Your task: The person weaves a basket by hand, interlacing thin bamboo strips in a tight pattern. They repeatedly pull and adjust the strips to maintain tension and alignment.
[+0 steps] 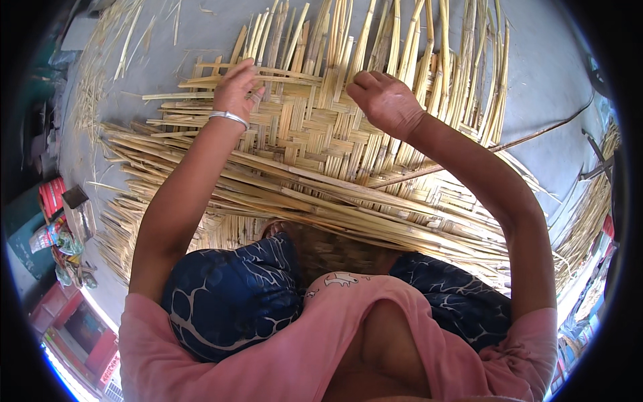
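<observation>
A partly woven mat [308, 130] of split yellow reed strips lies on the ground in front of me. My left hand [236, 92], with a silver bangle at the wrist, is over its far left part; the fingers are apart, beside crosswise strips [288, 75]. Farther right, my right hand [385, 104] is closed, its fingers curled down at the upright strips [405, 50]. What those fingers grip is hidden under the hand. Long loose reeds [321, 194] lie in a bundle across the mat, between my hands and my knees.
A thin brown stick [495, 147] slants over the mat's right side. More loose reeds [589, 208] lie at the right edge, with scattered straw [94, 80] on the grey floor at left. Plastic bags [60, 244] and a red item [52, 195] are at far left.
</observation>
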A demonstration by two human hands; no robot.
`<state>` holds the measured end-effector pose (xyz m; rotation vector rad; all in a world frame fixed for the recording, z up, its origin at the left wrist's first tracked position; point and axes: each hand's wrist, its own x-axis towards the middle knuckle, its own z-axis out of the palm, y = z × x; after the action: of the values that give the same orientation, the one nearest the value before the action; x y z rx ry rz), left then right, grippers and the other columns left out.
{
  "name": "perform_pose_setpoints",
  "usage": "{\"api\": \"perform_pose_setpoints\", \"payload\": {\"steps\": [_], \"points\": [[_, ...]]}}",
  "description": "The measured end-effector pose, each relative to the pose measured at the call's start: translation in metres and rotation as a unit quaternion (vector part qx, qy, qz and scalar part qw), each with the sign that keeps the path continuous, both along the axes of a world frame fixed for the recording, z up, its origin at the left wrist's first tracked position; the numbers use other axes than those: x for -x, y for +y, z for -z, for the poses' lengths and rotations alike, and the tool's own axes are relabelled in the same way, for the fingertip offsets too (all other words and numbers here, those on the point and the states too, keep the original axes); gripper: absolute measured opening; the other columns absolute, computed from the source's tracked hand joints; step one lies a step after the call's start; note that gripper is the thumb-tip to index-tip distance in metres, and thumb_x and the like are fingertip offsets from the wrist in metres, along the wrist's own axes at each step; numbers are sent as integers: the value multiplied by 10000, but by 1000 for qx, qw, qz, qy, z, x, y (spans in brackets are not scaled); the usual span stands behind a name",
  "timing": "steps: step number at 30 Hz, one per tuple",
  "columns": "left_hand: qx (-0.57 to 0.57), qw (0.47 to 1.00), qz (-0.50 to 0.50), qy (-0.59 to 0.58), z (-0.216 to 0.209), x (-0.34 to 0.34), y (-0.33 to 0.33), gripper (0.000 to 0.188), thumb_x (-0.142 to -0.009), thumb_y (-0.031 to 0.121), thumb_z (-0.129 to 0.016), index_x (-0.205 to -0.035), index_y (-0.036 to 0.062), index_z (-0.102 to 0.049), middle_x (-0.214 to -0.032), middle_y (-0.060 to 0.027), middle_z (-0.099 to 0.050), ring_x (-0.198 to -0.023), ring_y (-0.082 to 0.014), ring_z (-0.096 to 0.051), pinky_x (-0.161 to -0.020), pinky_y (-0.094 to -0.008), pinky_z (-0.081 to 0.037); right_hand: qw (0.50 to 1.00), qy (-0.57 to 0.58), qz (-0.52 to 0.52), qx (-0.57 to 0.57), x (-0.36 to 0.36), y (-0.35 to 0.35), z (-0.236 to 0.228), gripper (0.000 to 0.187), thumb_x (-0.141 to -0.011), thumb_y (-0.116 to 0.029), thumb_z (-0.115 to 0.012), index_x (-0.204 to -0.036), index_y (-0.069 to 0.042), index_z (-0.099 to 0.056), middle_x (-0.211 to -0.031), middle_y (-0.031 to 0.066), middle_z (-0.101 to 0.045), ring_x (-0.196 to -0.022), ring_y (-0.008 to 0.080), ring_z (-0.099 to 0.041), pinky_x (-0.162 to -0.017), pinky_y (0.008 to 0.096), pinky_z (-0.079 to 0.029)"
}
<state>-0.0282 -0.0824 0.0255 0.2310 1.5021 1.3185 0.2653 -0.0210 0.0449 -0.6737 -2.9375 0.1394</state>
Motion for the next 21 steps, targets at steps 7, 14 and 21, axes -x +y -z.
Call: {"api": "perform_pose_setpoints", "payload": {"steps": [7, 14, 21], "points": [[-21, 990, 7, -139, -1, 38, -5, 289, -887, 382, -672, -810, 120, -578, -864, -41, -607, -854, -213, -563, -759, -361, -469, 978, 23, 94, 185, 82, 4, 11, 246, -804, 12, -566, -1049, -12, -567, -990, 156, -591, -866, 311, -649, -732, 375, -558], [-41, 985, 53, -160, 3, 44, 10, 244, -921, 312, -638, -815, 102, -573, -890, -79, -635, -916, -221, -607, -838, -378, -525, 952, -4, 163, 261, 101, 10, 4, 180, -914, -201, -581, -973, -54, -666, -979, 130, -628, -863, 287, -654, -810, 406, -533], [-99, 957, 269, -37, 5, 26, 62, 229, -941, 196, -576, -1052, -2, -609, -1180, -136, -633, -1126, -237, -591, -1002, -399, -473, 883, 34, 294, 365, 103, 17, 2, 198, -857, -209, -586, -927, -41, -663, -837, 165, -678, -817, 326, -657, -783, 427, -525]]}}
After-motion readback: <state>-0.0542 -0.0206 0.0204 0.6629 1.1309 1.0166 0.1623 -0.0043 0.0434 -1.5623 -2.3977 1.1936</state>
